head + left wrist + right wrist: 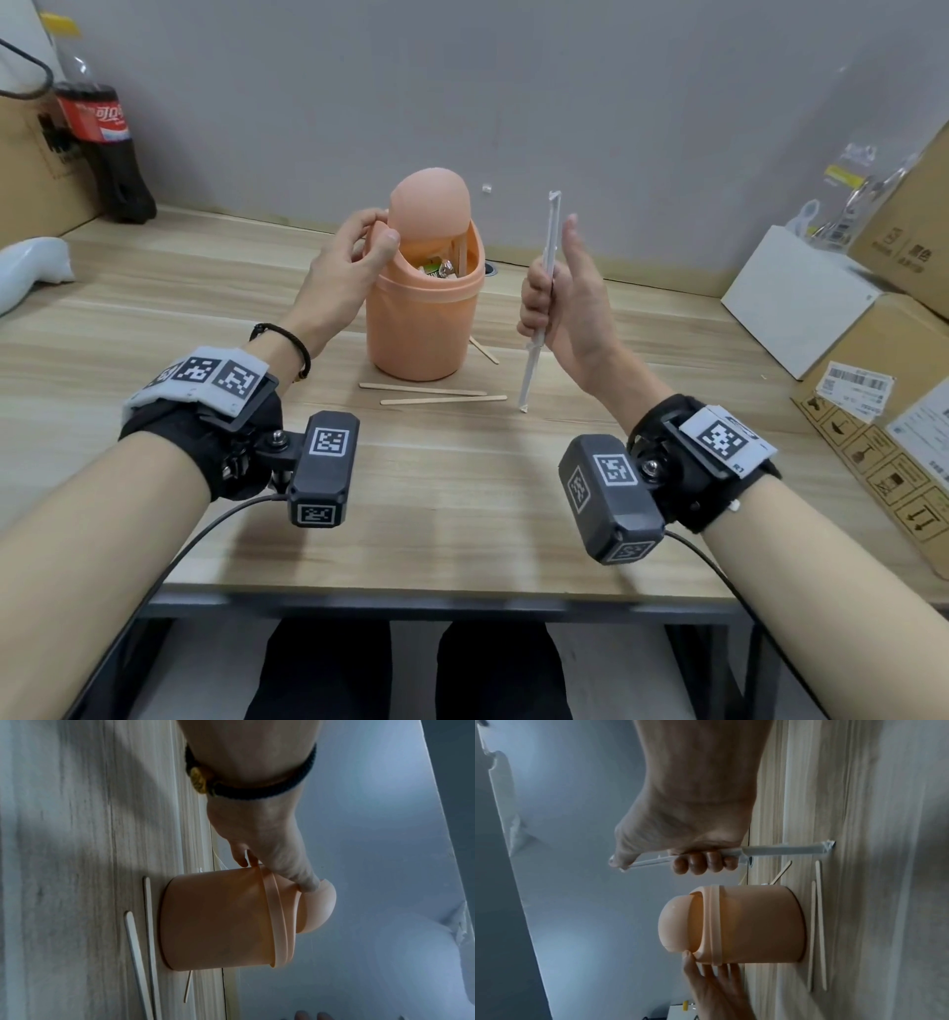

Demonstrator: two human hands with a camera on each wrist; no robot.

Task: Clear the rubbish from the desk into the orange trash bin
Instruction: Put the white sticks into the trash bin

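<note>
Right hand (560,303) has its fingers wrapped round the white wrapped straw (550,246). Long axis is near upright, and the lower tip seems to touch the desk (462,488). Orange trash bin (421,329) is just left of it. Left hand (344,267) pinches the rim, thumb tipping the swing lid (430,200) back. Mouth is open, so I'd lift the straw, shift left and feed it end-first. Wooden sticks (423,392) are still lying in front of the bin.

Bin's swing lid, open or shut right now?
Open. The lid is swung up above the rim of the orange trash bin, held by the left hand; rubbish shows through the mouth.
</note>
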